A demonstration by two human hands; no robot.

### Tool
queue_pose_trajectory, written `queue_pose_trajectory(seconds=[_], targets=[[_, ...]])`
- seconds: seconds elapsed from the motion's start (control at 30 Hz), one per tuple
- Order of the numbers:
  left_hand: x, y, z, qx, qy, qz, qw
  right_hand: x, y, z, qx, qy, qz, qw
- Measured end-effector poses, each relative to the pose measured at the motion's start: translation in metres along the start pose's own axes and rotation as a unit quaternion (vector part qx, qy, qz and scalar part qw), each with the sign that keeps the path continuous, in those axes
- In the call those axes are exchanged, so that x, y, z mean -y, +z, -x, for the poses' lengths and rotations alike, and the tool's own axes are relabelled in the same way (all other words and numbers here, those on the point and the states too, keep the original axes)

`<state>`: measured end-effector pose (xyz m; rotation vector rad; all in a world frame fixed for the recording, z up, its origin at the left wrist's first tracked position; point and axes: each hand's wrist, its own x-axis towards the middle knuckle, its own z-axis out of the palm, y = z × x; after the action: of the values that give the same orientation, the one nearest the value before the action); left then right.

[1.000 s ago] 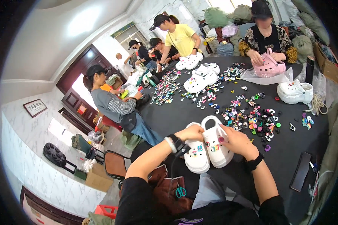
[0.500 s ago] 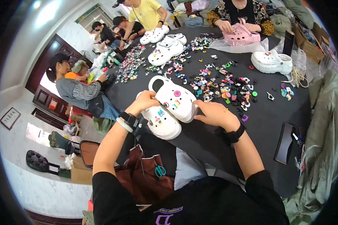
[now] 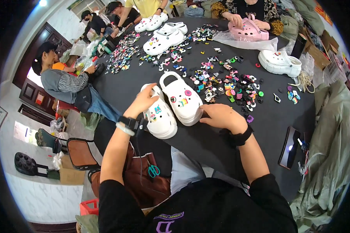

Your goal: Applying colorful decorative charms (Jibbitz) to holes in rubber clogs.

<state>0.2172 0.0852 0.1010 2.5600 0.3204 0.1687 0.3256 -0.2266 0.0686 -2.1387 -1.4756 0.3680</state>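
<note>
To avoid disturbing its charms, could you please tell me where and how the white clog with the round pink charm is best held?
Probably hold the white clog by its right side near the toe, coming from the right: that wall is bare and faces the right hand, while charms stud its top and the neighbouring white clog sits close on its left.
</note>
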Motion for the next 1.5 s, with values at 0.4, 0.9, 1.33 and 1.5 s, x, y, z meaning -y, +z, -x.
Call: queue_pose_trajectory(seconds=[0.4, 0.9, 1.33, 1.5], targets=[[-0.002, 0.001, 0.081, -0.228, 0.111, -0.015, 0.967, -0.018, -0.046, 0.022, -0.017, 0.061, -0.060, 0.996], [0.032, 0.013, 0.053, -0.165, 0.063, 0.055, 0.983, -0.047, -0.085, 0.066, -0.128, 0.172, -0.114, 0.970], [0.013, 0.011, 0.039, -0.142, -0.032, -0.012, 0.989, -0.037, -0.049, 0.026, -0.007, 0.094, -0.029, 0.995], [0.019, 0.029, 0.041, -0.209, -0.024, -0.012, 0.977, -0.049, -0.005, 0.006, 0.010, 0.084, 0.062, 0.994]])
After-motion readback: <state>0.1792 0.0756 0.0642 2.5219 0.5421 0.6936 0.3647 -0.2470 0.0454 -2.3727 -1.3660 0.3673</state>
